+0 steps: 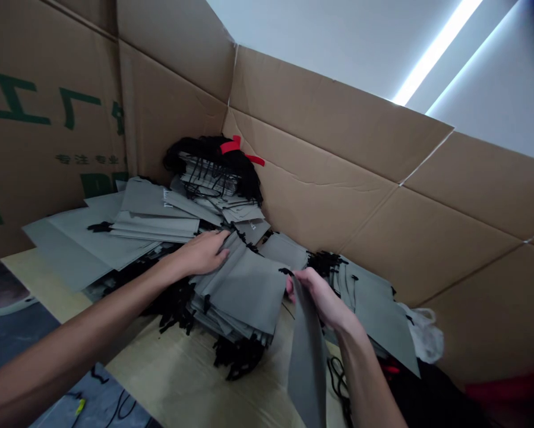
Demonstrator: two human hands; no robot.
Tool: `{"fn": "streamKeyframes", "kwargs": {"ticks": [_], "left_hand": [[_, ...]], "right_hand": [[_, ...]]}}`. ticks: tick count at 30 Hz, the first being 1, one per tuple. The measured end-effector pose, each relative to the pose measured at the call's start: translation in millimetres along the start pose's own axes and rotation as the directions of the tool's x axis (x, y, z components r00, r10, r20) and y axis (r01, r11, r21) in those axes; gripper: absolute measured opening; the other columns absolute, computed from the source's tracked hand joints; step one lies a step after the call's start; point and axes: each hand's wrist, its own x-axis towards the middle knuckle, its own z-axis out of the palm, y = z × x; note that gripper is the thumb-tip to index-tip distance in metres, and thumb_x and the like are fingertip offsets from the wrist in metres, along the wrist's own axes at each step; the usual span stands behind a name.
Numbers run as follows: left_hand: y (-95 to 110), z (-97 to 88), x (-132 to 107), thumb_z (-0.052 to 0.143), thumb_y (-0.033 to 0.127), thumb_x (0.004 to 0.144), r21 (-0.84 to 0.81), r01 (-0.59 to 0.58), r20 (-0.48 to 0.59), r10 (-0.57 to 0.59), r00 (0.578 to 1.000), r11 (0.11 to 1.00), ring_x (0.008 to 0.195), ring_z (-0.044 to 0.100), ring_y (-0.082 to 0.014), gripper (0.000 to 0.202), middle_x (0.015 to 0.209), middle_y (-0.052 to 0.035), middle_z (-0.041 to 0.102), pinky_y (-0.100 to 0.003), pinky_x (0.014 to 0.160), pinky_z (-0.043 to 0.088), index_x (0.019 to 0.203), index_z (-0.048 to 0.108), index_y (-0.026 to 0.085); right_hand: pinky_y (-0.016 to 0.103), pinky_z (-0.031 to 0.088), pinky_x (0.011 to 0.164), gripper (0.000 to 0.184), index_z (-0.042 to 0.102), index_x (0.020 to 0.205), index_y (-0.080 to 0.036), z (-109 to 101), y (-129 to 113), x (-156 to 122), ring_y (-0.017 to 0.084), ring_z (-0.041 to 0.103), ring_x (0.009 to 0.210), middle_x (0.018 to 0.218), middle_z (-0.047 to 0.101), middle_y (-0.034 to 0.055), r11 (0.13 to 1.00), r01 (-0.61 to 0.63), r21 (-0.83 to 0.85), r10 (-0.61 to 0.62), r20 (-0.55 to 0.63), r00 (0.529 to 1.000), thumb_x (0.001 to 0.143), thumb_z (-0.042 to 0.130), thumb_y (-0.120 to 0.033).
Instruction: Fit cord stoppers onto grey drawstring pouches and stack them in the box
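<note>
My left hand point(208, 252) lies on the upper left part of a stack of flat grey bags point(247, 285), thumb and fingers apart and touching the top one. Black cord ends point(237, 356) hang in bunches from the stack's near and left edges. To the right of this pile, my right hand point(316, 291) is closed on the top edge of a single grey bag point(309, 356). That bag hangs down, seen nearly edge-on, with a bit of black cord at its top. My right fingertips are partly hidden behind it.
Brown cardboard walls point(311, 113) enclose the tabletop point(160, 368). More grey bags point(155, 205) lie in a loose heap on the left. A black-corded bundle with red strips point(231, 145) sits at the back. Another stack point(373, 303) and a white plastic bag point(425, 333) are at right.
</note>
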Motion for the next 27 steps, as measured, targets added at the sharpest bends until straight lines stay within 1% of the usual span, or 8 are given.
{"fn": "streamKeyframes", "kwargs": {"ticks": [2,4,7,10,13,17,22,27], "left_hand": [[0.1,1.0,-0.4,0.069,0.045,0.112,-0.020,-0.007,-0.013,0.007,1.000,1.000,0.138,0.068,-0.0330,0.051,0.149,-0.0155,0.069,-0.061,0.122,0.056,0.155,0.061,0.018],[0.3,2.5,-0.7,0.067,0.049,0.112,-0.050,-0.018,-0.023,0.017,1.000,0.999,0.142,0.066,-0.0346,0.056,0.153,-0.0169,0.067,-0.063,0.124,0.053,0.158,0.059,0.018],[-1.6,4.6,0.8,0.066,0.050,0.112,-0.118,-0.049,-0.030,0.046,0.999,0.992,0.155,0.056,-0.0380,0.064,0.167,-0.0191,0.056,-0.066,0.130,0.047,0.167,0.051,0.019],[-7.1,5.6,6.3,0.065,0.047,0.113,-0.193,-0.093,-0.027,0.090,0.996,0.977,0.160,0.051,-0.0379,0.062,0.175,-0.0178,0.049,-0.066,0.133,0.044,0.168,0.051,0.022],[-14.1,6.6,12.9,0.068,0.046,0.112,-0.238,-0.106,-0.010,0.107,0.994,0.965,0.153,0.058,-0.0361,0.053,0.167,-0.0164,0.057,-0.065,0.130,0.048,0.159,0.060,0.021],[-20.6,10.8,17.2,0.072,0.044,0.110,-0.268,-0.084,0.012,0.091,0.996,0.960,0.151,0.059,-0.0362,0.050,0.163,-0.0159,0.060,-0.065,0.129,0.050,0.153,0.064,0.019],[-22.4,14.2,17.5,0.073,0.042,0.110,-0.322,-0.049,0.060,0.072,0.996,0.945,0.151,0.059,-0.0360,0.048,0.164,-0.0153,0.059,-0.065,0.128,0.051,0.151,0.065,0.020],[-19.4,9.0,13.3,0.072,0.043,0.110,-0.374,-0.007,0.090,0.044,0.995,0.927,0.149,0.060,-0.0361,0.048,0.164,-0.0150,0.059,-0.064,0.127,0.052,0.152,0.065,0.020]], "right_hand": [[0.035,0.048,0.067,0.036,0.067,0.083,-0.025,-5.1,1.7,-2.0,0.023,0.060,0.069,0.073,0.066,0.0021,0.999,-0.028,0.044,0.027,0.017,0.999,0.097,0.044,-0.049],[0.032,0.044,0.067,0.024,0.062,0.079,-0.025,-6.7,7.0,-1.0,0.020,0.056,0.072,0.074,0.062,0.0001,0.998,-0.042,0.054,0.043,-0.010,0.999,0.092,0.056,-0.044],[0.029,0.040,0.065,0.026,0.061,0.079,-0.022,-4.0,22.2,4.9,0.016,0.051,0.071,0.075,0.057,-0.0026,0.996,-0.074,0.040,0.077,-0.090,0.993,0.095,0.072,-0.040],[0.028,0.049,0.067,0.032,0.065,0.092,-0.019,2.8,42.3,12.7,0.014,0.056,0.072,0.085,0.062,-0.0020,0.993,-0.105,0.044,0.111,-0.156,0.981,0.107,0.072,-0.046],[0.030,0.058,0.071,0.031,0.070,0.103,-0.017,12.2,61.0,20.7,0.014,0.065,0.076,0.094,0.069,0.0004,0.993,-0.109,0.056,0.117,-0.169,0.979,0.110,0.071,-0.047],[0.032,0.062,0.076,0.030,0.072,0.108,-0.016,24.5,77.7,29.5,0.016,0.070,0.083,0.100,0.072,0.0022,0.996,-0.056,0.069,0.068,-0.191,0.979,0.111,0.072,-0.046],[0.032,0.059,0.075,0.033,0.070,0.101,-0.017,36.5,80.9,29.9,0.015,0.066,0.078,0.091,0.069,-0.0001,0.995,0.056,0.078,-0.040,-0.197,0.980,0.110,0.072,-0.049],[0.033,0.051,0.078,0.049,0.071,0.099,-0.021,44.3,73.6,20.6,0.020,0.066,0.084,0.091,0.072,0.0020,0.975,0.197,0.102,-0.176,-0.185,0.967,0.097,0.077,-0.069]]}}
